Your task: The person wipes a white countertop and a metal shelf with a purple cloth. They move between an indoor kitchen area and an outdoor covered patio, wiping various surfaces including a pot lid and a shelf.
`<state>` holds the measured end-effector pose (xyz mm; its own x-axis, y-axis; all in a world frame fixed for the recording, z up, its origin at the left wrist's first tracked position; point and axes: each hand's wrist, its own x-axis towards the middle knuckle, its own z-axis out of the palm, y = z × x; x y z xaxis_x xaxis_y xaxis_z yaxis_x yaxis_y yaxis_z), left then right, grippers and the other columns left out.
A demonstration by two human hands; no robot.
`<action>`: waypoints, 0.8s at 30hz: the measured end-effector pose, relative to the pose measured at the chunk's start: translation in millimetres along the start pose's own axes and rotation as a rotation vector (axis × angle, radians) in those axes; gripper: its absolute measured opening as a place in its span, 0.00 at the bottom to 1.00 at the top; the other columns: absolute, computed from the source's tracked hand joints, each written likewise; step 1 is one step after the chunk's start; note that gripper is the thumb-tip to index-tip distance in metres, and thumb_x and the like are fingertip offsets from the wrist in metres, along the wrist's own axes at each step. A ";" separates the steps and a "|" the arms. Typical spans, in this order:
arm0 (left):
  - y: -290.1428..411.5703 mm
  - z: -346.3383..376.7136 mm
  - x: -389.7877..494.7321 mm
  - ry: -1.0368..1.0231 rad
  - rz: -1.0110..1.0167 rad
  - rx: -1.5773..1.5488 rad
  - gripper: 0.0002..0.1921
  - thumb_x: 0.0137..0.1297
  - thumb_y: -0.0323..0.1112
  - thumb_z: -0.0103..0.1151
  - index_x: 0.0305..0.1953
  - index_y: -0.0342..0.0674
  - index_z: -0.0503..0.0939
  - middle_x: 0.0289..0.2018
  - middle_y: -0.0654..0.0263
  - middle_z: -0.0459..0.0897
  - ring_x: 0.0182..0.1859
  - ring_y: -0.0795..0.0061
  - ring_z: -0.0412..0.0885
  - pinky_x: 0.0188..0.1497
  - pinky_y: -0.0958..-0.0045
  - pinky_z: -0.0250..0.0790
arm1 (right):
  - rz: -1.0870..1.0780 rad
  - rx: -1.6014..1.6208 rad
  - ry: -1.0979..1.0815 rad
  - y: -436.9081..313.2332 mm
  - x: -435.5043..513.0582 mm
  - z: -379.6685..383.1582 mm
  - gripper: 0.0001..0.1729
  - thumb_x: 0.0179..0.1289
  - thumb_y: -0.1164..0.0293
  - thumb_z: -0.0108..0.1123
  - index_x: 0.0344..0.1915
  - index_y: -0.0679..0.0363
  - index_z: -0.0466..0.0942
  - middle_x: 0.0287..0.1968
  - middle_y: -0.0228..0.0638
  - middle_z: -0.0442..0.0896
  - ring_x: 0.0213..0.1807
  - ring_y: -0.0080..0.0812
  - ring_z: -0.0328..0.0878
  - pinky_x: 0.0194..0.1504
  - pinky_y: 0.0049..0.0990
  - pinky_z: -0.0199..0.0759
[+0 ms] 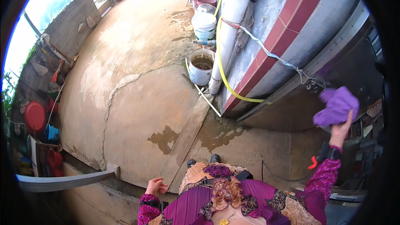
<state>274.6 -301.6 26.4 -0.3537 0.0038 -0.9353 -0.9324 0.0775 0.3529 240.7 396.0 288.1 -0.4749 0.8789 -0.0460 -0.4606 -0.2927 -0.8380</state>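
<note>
A bunched purple cloth (337, 106) is in my right hand (342, 131), held out to the right at the end of my stretched arm. Just above the cloth in the picture, a twisted cord (265, 50) ends at metal rings and hooks (312, 83); whether the cloth touches them I cannot tell. My left hand (156, 186) hangs low by my side with its fingers loosely curved and nothing in it. It is nearest to the concrete floor strip (187, 134).
A white bucket of dark water (201, 65) stands beside the white pipe (232, 15). From there a yellow hose (222, 68) curves around the wall corner. Red basins (34, 117) and a blue bucket (52, 133) line the left side. A low rail (68, 181) ends near my left hand.
</note>
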 end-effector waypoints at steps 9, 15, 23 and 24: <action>3.9 47.7 1.1 -0.029 0.042 0.036 0.19 0.60 0.29 0.39 0.54 0.33 0.59 0.28 0.55 0.78 0.21 0.68 0.77 0.18 0.74 0.69 | 0.241 -0.119 -0.212 18.9 3.5 59.1 0.30 0.55 0.55 0.54 0.53 0.60 0.62 0.51 0.35 0.69 0.52 0.34 0.65 0.56 0.34 0.57; -18.1 47.1 -1.2 -0.028 0.013 -0.018 0.19 0.60 0.29 0.39 0.54 0.33 0.59 0.29 0.54 0.78 0.21 0.67 0.77 0.19 0.74 0.69 | 0.430 -0.064 -0.508 26.3 -29.8 81.5 0.28 0.56 0.57 0.52 0.52 0.62 0.64 0.49 0.35 0.71 0.50 0.31 0.67 0.54 0.30 0.59; -63.2 32.2 0.4 0.060 0.014 -0.095 0.19 0.60 0.28 0.40 0.53 0.33 0.60 0.29 0.53 0.78 0.22 0.67 0.77 0.22 0.73 0.70 | -0.487 -0.037 -0.621 -28.7 -23.2 200.8 0.22 0.57 0.67 0.54 0.51 0.62 0.65 0.48 0.34 0.71 0.49 0.29 0.68 0.51 0.30 0.62; -68.3 31.9 3.5 0.061 0.045 -0.096 0.18 0.60 0.28 0.40 0.53 0.33 0.60 0.30 0.52 0.78 0.23 0.68 0.77 0.24 0.73 0.70 | -0.558 -0.010 -0.695 -24.6 -19.2 216.8 0.21 0.56 0.70 0.56 0.50 0.61 0.66 0.47 0.33 0.72 0.48 0.28 0.69 0.50 0.29 0.62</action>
<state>339.4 -275.1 -1.7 -0.3966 -0.0555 -0.9163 -0.9172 -0.0170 0.3980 98.5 304.6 427.5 -0.5325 0.4643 0.7078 -0.7557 0.1160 -0.6446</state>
